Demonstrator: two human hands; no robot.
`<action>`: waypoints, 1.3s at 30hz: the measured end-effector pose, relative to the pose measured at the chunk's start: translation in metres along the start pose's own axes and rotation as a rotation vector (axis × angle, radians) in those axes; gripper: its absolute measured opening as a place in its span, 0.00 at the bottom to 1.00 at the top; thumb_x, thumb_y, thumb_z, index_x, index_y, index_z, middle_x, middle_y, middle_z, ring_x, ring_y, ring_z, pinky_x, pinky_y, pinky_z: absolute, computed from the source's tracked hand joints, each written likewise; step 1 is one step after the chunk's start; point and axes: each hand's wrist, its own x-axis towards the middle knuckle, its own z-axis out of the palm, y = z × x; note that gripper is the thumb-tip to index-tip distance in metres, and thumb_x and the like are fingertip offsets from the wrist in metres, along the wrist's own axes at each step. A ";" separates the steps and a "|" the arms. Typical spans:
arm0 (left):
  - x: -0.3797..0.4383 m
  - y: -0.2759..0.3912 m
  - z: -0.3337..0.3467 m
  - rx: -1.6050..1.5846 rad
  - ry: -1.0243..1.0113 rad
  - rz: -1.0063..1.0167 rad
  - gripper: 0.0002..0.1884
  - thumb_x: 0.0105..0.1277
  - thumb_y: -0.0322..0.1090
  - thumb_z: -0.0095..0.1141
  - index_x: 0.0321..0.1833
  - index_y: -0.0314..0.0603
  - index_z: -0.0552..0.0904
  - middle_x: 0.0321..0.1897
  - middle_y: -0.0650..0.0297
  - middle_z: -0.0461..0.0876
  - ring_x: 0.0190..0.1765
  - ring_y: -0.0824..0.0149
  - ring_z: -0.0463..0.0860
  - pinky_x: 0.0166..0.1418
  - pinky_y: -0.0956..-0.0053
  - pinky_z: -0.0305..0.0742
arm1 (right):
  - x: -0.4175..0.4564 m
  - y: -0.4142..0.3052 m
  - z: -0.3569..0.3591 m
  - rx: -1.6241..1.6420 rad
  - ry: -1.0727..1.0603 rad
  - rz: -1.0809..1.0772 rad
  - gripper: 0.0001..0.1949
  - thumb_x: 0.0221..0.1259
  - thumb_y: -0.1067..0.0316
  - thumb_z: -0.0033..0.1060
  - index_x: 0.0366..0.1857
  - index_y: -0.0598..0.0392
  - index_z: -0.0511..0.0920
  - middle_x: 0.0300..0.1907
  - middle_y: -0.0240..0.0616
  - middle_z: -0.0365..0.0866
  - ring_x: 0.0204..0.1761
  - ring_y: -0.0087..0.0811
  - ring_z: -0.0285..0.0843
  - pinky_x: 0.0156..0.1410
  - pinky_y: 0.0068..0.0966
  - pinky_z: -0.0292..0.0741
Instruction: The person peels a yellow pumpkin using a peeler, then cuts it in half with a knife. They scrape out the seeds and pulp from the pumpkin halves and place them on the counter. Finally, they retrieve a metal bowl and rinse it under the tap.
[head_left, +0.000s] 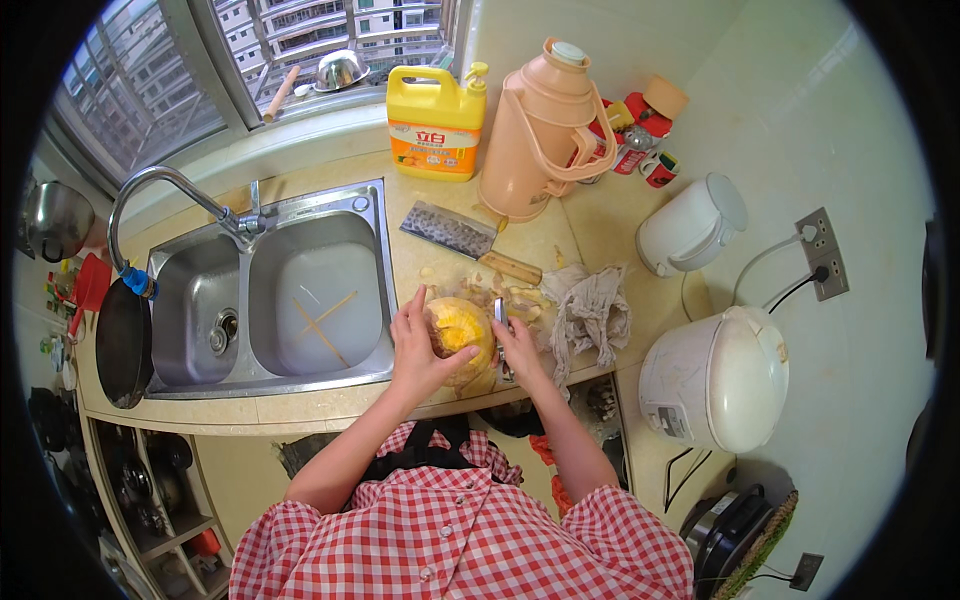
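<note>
A round, partly peeled pumpkin or similar gourd (459, 337) stands on the counter to the right of the sink, its yellow flesh bared on top. My left hand (424, 349) grips its left side, with the thumb across the front. In my right hand (516, 346) is a metal peeler (500, 315), held upright against the right side. Peelings (529, 304) lie scattered behind and beside it. Farther back rests a cleaver (450, 231) with a wooden handle. A crumpled grey cloth (596, 311) lies to the right of my right hand.
The double steel sink (321, 386) holds cloudy water and two crossed sticks in its right basin. A yellow detergent jug (435, 127) and a peach thermos flask (525, 142) stand at the back. On the right are a white kettle (682, 229) and a rice cooker (701, 375).
</note>
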 end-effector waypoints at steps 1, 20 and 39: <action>-0.001 -0.002 0.000 -0.002 -0.024 0.003 0.55 0.47 0.48 0.74 0.73 0.38 0.52 0.55 0.49 0.66 0.58 0.49 0.66 0.66 0.58 0.61 | -0.003 0.002 0.006 -0.025 0.026 -0.041 0.16 0.68 0.55 0.52 0.45 0.60 0.70 0.27 0.36 0.75 0.18 0.25 0.73 0.19 0.23 0.69; -0.067 -0.072 -0.069 -0.709 -0.270 -0.328 0.59 0.48 0.32 0.74 0.76 0.47 0.41 0.73 0.51 0.50 0.72 0.57 0.58 0.68 0.63 0.67 | -0.060 -0.001 0.062 0.363 -0.129 0.095 0.16 0.65 0.58 0.56 0.49 0.55 0.70 0.35 0.32 0.73 0.21 0.21 0.71 0.25 0.17 0.69; -0.064 -0.062 -0.065 0.013 -0.299 0.080 0.66 0.31 0.39 0.81 0.75 0.39 0.48 0.69 0.48 0.56 0.70 0.47 0.58 0.74 0.58 0.56 | -0.046 -0.029 0.028 0.308 0.104 0.098 0.13 0.66 0.61 0.57 0.46 0.55 0.67 0.30 0.35 0.79 0.20 0.22 0.72 0.23 0.19 0.67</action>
